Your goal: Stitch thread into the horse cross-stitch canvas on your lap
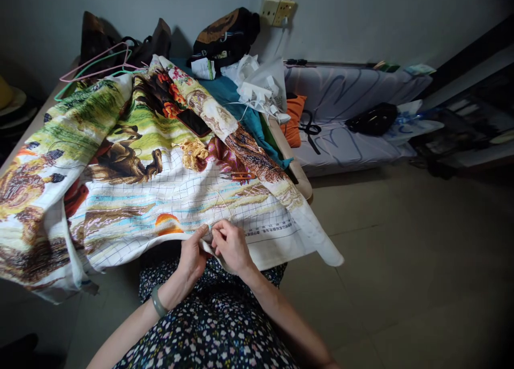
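A large cross-stitch cloth (160, 192) with a printed grid and a coloured landscape lies over the table and hangs onto my lap. My left hand (193, 257) grips the cloth's near edge from below, a green bangle on its wrist. My right hand (230, 244) pinches at the same edge, fingertips together; a thin pale thread (225, 202) runs up from it over the cloth. Any needle is too small to see. A bundle of yellow thread (194, 152) and a dark phone (193, 122) rest on the cloth farther back.
Bags (225, 32), plastic hangers (96, 69), a white plastic bag (261, 88) and teal fabric (236, 98) crowd the table's far end. To the right is a grey bench (345, 112) with an orange cushion (295, 120) and a black pouch (371, 118). Tiled floor (401, 262) spreads on the right.
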The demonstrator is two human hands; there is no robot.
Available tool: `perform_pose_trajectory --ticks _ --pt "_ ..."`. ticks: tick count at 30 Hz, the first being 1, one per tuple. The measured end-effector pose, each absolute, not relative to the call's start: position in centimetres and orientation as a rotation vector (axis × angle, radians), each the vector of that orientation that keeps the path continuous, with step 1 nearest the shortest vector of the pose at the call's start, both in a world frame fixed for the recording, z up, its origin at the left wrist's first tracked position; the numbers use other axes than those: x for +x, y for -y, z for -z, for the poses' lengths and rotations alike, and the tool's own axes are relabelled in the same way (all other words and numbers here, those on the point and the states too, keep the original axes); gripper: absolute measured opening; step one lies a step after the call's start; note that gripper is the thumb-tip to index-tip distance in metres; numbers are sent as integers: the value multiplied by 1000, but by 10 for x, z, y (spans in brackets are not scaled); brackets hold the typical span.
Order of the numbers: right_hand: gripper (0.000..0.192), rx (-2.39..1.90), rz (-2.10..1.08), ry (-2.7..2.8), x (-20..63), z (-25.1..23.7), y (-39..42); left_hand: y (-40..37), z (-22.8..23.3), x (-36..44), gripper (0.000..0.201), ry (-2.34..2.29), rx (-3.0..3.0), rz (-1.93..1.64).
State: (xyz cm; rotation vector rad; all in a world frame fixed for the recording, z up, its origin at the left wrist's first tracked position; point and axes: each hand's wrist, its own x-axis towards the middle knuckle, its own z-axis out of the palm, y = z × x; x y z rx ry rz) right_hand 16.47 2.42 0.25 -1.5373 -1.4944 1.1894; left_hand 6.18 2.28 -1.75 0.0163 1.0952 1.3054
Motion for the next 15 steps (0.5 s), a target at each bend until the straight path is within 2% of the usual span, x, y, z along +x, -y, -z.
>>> perform_pose_trajectory --ticks 5,15 --pt "12 -1495 -1078 1506 168 3 -26 -26 19 61 24 -1148 35 -1286" --pt "10 -1443 -1255 1248 164 16 -24 -25 15 61 26 -1162 29 -1249"
